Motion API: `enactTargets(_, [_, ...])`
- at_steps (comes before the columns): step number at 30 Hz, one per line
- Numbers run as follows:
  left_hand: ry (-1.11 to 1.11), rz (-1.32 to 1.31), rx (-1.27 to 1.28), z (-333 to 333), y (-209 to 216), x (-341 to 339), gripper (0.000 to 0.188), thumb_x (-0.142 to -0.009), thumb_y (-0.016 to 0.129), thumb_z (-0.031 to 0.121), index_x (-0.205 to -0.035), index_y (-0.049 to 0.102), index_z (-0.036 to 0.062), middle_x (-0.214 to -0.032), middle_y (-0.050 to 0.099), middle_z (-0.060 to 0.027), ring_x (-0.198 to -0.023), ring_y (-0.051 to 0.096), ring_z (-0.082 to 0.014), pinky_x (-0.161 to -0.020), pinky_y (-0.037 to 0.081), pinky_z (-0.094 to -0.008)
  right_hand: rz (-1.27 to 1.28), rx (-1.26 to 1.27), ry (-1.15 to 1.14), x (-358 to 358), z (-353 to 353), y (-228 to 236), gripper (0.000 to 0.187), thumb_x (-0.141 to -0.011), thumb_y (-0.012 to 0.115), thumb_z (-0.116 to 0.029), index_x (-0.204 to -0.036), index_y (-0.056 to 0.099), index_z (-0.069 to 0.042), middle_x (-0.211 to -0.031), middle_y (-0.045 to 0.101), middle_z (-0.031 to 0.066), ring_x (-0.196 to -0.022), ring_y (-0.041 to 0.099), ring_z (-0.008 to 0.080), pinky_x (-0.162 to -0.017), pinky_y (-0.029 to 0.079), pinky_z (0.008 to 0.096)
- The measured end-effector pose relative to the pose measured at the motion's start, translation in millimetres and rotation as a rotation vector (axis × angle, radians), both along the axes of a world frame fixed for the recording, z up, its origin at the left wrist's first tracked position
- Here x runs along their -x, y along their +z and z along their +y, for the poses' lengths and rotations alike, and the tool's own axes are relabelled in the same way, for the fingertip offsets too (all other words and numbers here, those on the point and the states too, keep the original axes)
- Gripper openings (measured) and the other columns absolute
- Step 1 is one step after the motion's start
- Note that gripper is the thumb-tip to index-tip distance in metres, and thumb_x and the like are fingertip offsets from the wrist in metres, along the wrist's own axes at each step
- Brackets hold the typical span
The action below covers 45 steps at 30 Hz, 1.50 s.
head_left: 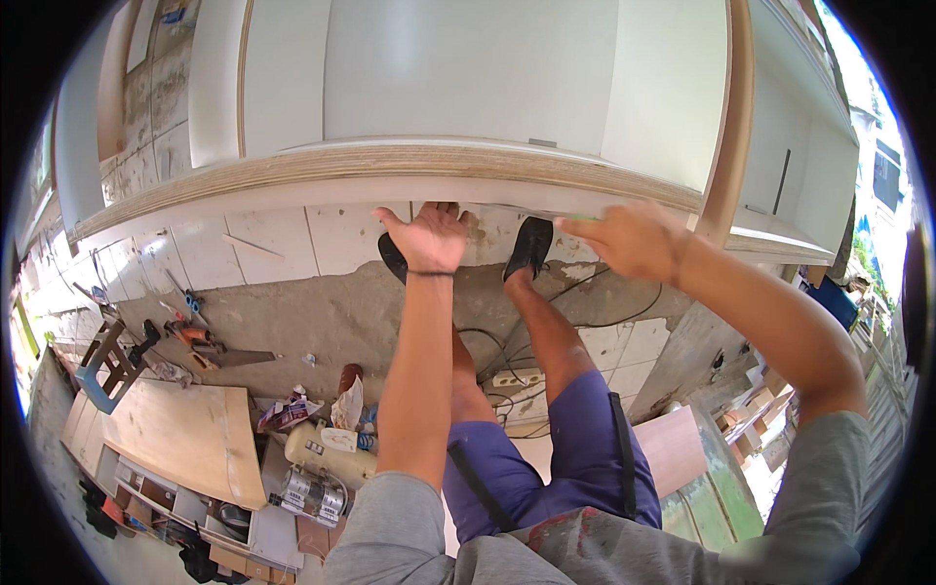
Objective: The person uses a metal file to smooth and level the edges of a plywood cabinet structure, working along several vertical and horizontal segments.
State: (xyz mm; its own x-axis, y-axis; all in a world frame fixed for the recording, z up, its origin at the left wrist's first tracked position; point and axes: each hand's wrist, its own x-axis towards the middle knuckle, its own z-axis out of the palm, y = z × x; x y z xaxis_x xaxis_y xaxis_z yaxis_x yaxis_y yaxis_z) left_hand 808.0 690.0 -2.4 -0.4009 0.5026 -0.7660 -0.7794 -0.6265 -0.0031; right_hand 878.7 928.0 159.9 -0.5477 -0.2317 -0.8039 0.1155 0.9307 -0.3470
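- I see the left hand (434,239) palm-up, fingers apart, tips at the near edge of the white cabinet (468,78).
- Right hand (632,241), fingers clamped on a thin tool (583,218) beside that edge.

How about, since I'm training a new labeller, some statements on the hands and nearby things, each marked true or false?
1. The left hand is clenched into a fist. False: it is open, its palm toward the camera.
2. The right hand grips a thin tool. True.
3. The handsaw hangs on a wall. False: it lies on the floor.
4. The blue-handled scissors lie left of both shoes. True.
5. Both shoes are white. False: they are black.
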Motion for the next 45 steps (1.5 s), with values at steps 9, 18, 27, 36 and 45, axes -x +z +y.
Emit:
enactTargets(9, [-0.044,0.014,-0.008,-7,-2,-29,0.103,-0.076,0.033,0.082,-0.138,0.033,-0.0007,-0.14,0.036,-0.0089,-0.129,0.03,-0.0235,-0.11,0.016,-0.0435,-0.061,0.017,-0.021,-25,6,20,0.045,-0.089,0.046,-0.019,-0.134,0.047,-0.021,-0.078,0.062,0.017,-0.071,0.064,0.0344,-0.064,0.051,0.0441])
enactTargets(18, [-0.018,-0.065,0.04,46,9,-38,0.108,-0.08,0.023,0.08,-0.139,0.019,-0.0109,-0.144,0.026,-0.021,-0.132,0.024,-0.0348,-0.111,0.014,-0.05,-0.028,-0.016,0.045,-40,68,12,0.043,-0.09,0.046,-0.021,-0.133,0.049,-0.026,-0.076,0.062,0.0142,-0.068,0.064,0.0322,-0.062,0.051,0.0427])
enactTargets(27, [0.041,-0.02,-0.149,46,30,-69,0.108,-0.081,0.024,0.079,-0.136,0.022,-0.013,-0.138,0.033,-0.0223,-0.129,0.028,-0.0328,-0.112,0.013,-0.0483,-0.005,-0.066,0.059,-62,48,84,0.05,-0.084,0.05,-0.014,-0.134,0.047,-0.018,-0.078,0.066,0.0137,-0.072,0.066,0.0303,-0.063,0.052,0.0402])
enactTargets(36, [-0.072,-0.069,0.089,80,-38,-64,0.103,-0.077,0.035,0.078,-0.145,0.021,0.0028,-0.152,0.019,-0.0141,-0.142,0.01,-0.0302,-0.114,-0.004,-0.0447,-0.031,-0.03,-0.003,-70,62,-12,0.052,-0.081,0.049,-0.01,-0.133,0.049,-0.017,-0.078,0.066,0.0147,-0.075,0.066,0.0309,-0.066,0.052,0.0405])
enactTargets(45, [-0.114,-0.036,-0.248,100,18,-109,0.098,-0.082,0.025,0.076,-0.136,0.029,-0.0071,-0.139,0.036,-0.017,-0.126,0.033,-0.0323,-0.106,0.022,-0.0485,-0.006,-0.096,0.057,-115,110,67,0.049,-0.083,0.049,-0.014,-0.133,0.049,-0.018,-0.078,0.066,0.0131,-0.076,0.065,0.0312,-0.066,0.052,0.0415])
